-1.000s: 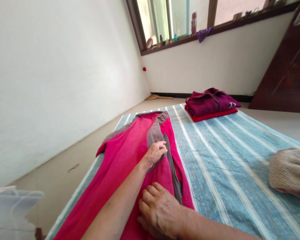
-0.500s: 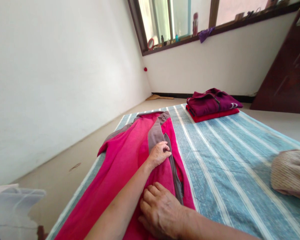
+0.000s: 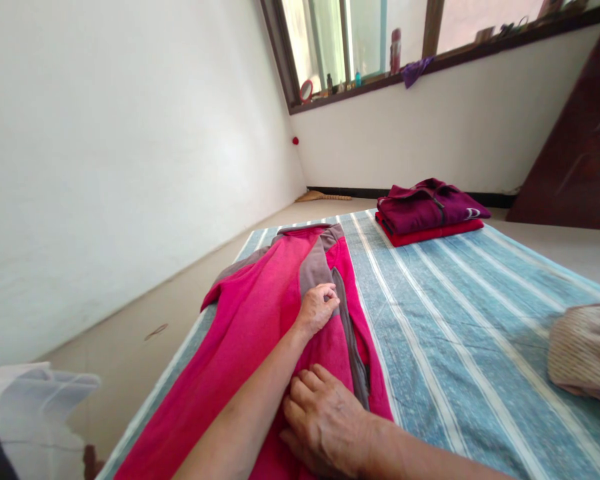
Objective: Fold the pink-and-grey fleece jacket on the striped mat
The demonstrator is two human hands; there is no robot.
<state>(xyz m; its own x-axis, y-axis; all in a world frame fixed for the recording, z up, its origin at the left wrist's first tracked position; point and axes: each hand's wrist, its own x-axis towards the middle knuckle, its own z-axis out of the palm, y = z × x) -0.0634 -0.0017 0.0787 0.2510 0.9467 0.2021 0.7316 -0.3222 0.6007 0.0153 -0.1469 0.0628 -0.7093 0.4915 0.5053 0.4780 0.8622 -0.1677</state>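
A pink jacket (image 3: pixel 250 307) with grey trim lies lengthwise on the bed, its dark zipper edge (image 3: pixel 348 333) running down the right side. My left hand (image 3: pixel 319 308) rests on the grey chest panel, thumb and fingertips pinched together at the fabric beside the zipper. Nearer to me, my right hand (image 3: pixel 325 417) is closed over the pink front, fingers curled into the cloth; its thumb is partly hidden. My left forearm covers part of the jacket's lower body.
A striped blue sheet (image 3: pixel 420 320) covers the bed. Folded purple clothing (image 3: pixel 420 210) sits on a folded red garment (image 3: pixel 440 231) at the far end. A beige knitted bundle (image 3: pixel 587 353) lies at right. White walls and a windowsill (image 3: pixel 360 90) stand beyond.
The fingertips of my left hand have drawn closer together at the jacket's edge. My right hand keeps its place on the cloth. The whole view has shifted slightly.
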